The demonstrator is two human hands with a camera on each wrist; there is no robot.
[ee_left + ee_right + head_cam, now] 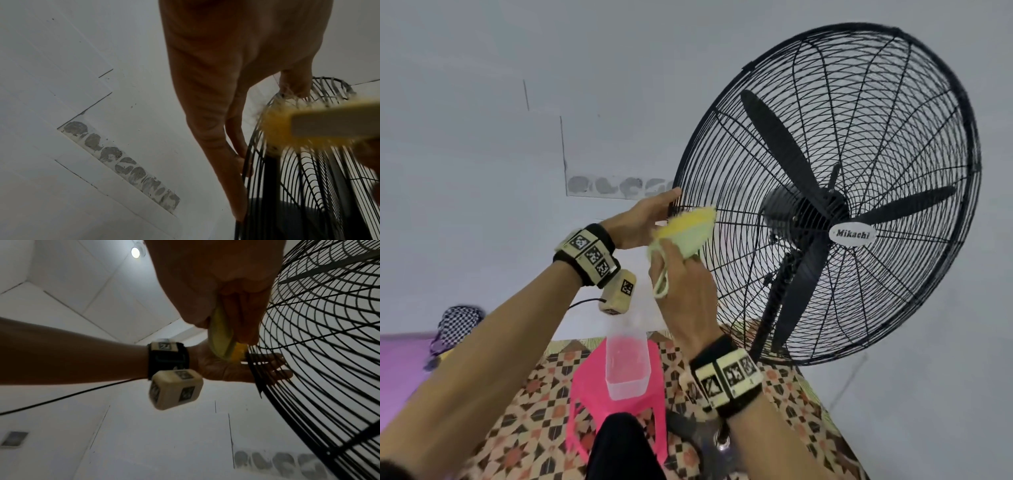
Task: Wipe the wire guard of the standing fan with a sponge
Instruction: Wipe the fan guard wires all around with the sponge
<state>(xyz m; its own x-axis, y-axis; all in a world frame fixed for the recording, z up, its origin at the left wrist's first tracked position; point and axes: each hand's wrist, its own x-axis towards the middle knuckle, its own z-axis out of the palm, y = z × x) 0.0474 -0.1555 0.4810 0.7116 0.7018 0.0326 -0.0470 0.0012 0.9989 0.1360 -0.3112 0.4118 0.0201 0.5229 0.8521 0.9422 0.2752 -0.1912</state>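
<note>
A black standing fan with a round wire guard [722, 99] fills the right of the head view; its blades are still. My right hand [685, 301] grips a yellow and pale green sponge [685, 228] and presses it against the guard's left edge. My left hand [647, 219] holds the rim just beside the sponge, thumb on the front, straight fingers behind the wires. The left wrist view shows those fingers [216, 146] lying along the rim [246, 162] with the blurred sponge [304, 128] on the wires. In the right wrist view the sponge [221, 340] sits between my fingers [242, 313] against the guard [318, 337].
Below my hands a pink plastic stool [585, 377] carries a clear container [626, 363] on the patterned floor [534, 411]. The fan's pole [770, 308] drops behind it. A checkered bag [457, 323] lies on a purple mat [400, 370] at left. A white wall stands behind.
</note>
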